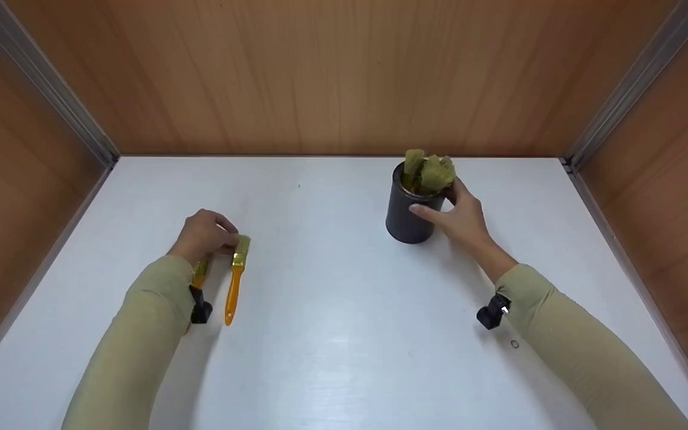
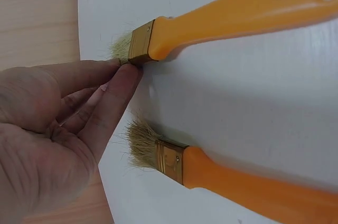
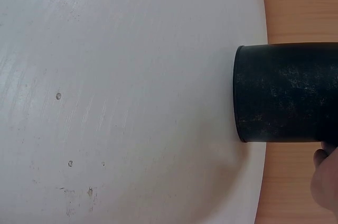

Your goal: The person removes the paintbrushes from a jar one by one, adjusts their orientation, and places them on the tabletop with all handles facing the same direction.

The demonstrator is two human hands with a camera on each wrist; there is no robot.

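Left hand point(image 1: 203, 234) low on white worktop point(image 1: 320, 298), fingers curled, tips of thumb & forefinger point(image 2: 113, 84) touching brass ferrule of an orange-handled brush point(image 2: 222, 20); whether actually pinching it, can't tell. That brush point(image 1: 235, 280) lying flat just right of left hand, bristles at the fingertips, handle running back toward the person. Second orange brush point(image 2: 222, 179) flat on worktop too, beside the first, roughly parallel, partly under left hand & wrist in head view point(image 1: 200, 272); not touched. Small black wrist cam clip point(image 1: 200, 312) at left sleeve cuff.

Well apart, to the right: dark round pot point(image 1: 408, 209) standing upright on worktop, w/ several more brushes point(image 1: 430, 170) inside, bristles up, sticking above rim. Right hand point(image 1: 460, 216) wrapped on pot's right side, thumb across the front, fingers round the back near rim. Right wrist view: pot wall point(image 3: 285, 92) close up, one fingertip point(image 3: 325, 182) at frame edge just beside it. Wooden walls point(image 1: 344, 71) behind & on both sides of hands.
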